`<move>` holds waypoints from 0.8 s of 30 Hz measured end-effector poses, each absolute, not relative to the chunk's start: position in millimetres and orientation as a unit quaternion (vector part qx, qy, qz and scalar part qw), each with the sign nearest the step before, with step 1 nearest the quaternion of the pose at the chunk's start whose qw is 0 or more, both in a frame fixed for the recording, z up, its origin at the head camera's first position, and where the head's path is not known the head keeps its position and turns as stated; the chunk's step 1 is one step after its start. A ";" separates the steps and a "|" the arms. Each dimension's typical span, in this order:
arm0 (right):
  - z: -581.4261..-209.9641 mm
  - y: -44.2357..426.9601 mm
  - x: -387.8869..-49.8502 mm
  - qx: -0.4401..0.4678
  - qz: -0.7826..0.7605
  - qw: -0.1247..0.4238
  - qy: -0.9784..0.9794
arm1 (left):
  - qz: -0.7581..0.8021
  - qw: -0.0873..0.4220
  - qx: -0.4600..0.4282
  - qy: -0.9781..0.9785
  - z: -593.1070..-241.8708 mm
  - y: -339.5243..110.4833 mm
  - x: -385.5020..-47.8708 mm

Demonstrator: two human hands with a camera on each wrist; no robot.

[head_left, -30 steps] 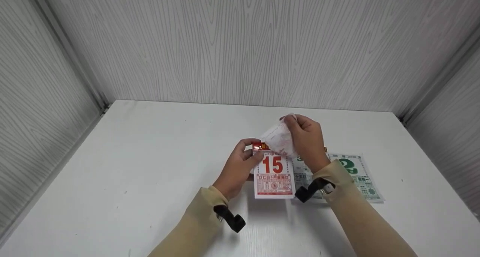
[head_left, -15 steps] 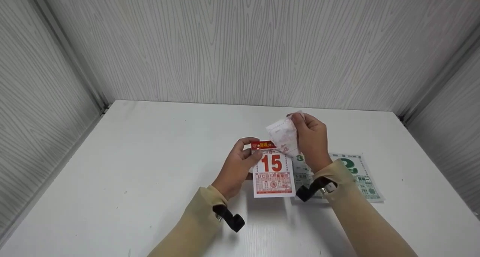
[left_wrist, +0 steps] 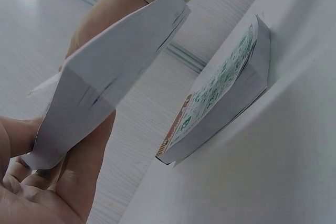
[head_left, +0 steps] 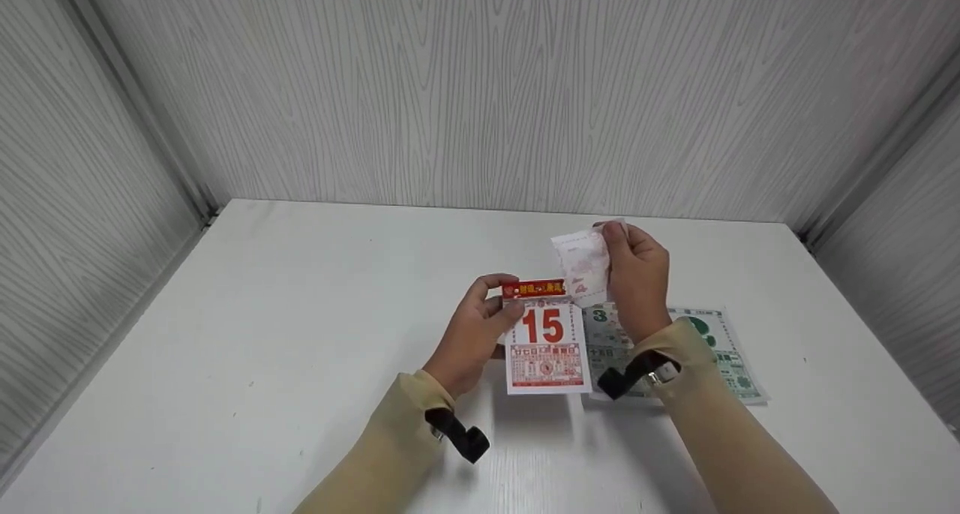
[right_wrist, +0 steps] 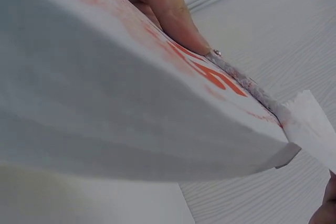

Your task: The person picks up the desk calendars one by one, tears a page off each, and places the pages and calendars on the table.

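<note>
My left hand [head_left: 469, 338] grips a thick tear-off calendar [head_left: 551, 368] by its upper left, thumb on the front, holding it above the table. Its top page shows a red 15 under a red and gold header strip [head_left: 536, 289]. Between thumb and fingers, my right hand [head_left: 639, 274] pinches a thin, crumpled calendar page [head_left: 583, 263], its back facing up. In the right wrist view, this page [right_wrist: 312, 124] meets the end of the calendar's binding; whether it is joined there I cannot tell. The left wrist view shows the calendar's thick page block [left_wrist: 100, 77].
Behind my right wrist, a second thick calendar [head_left: 609, 349] with green print lies on the white table [head_left: 300, 334]. Beside it lies a page with a green number [head_left: 731, 360], partly hidden by my right forearm. Grey wood-grain panels [head_left: 480, 94] enclose the back and sides.
My right hand has moved right and slightly up with the page, peeling it across the calendar's top and uncovering most of the red header. My left hand has barely moved.
</note>
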State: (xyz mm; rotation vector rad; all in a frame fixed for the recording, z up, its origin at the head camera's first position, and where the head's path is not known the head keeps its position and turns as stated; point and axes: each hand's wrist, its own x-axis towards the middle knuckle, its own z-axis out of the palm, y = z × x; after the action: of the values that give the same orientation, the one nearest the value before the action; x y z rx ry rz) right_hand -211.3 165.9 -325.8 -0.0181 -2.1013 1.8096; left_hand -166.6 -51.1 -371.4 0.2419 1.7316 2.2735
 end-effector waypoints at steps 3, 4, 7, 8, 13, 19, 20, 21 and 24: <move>-327.2 167.1 -212.3 -0.006 0.641 0.189 -0.744 | 0.787 0.137 0.087 0.596 -371.5 -51.4 -166.9; -327.7 167.4 -212.5 -0.005 0.641 0.191 -0.743 | 0.787 0.136 0.088 0.595 -371.4 -51.5 -167.1; -330.6 167.6 -213.6 0.009 0.647 0.206 -0.734 | 0.785 0.134 0.088 0.598 -371.1 -51.5 -166.9; -331.3 167.6 -214.0 0.014 0.649 0.212 -0.730 | 0.784 0.133 0.088 0.600 -370.9 -51.4 -166.7; -331.6 167.1 -213.6 0.020 0.648 0.228 -0.727 | 0.782 0.129 0.091 0.603 -371.2 -50.4 -166.3; -330.8 168.4 -212.8 0.010 0.635 0.238 -0.735 | 0.780 0.126 0.090 0.606 -371.8 -48.5 -166.8; -330.6 168.9 -213.0 0.007 0.633 0.238 -0.737 | 0.780 0.126 0.089 0.607 -371.7 -48.3 -166.7; -330.2 169.3 -212.7 0.003 0.633 0.239 -0.736 | 0.779 0.125 0.089 0.609 -371.6 -48.2 -166.5; -329.9 171.9 -213.8 -0.013 0.634 0.242 -0.734 | 0.775 0.123 0.086 0.615 -371.2 -48.3 -165.8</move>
State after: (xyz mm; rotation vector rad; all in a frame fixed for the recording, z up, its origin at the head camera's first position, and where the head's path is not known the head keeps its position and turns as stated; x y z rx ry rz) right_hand -213.8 171.9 -329.9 -0.0365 -2.0076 1.7342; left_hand -165.8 -48.3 -371.2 0.2504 1.7930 2.2600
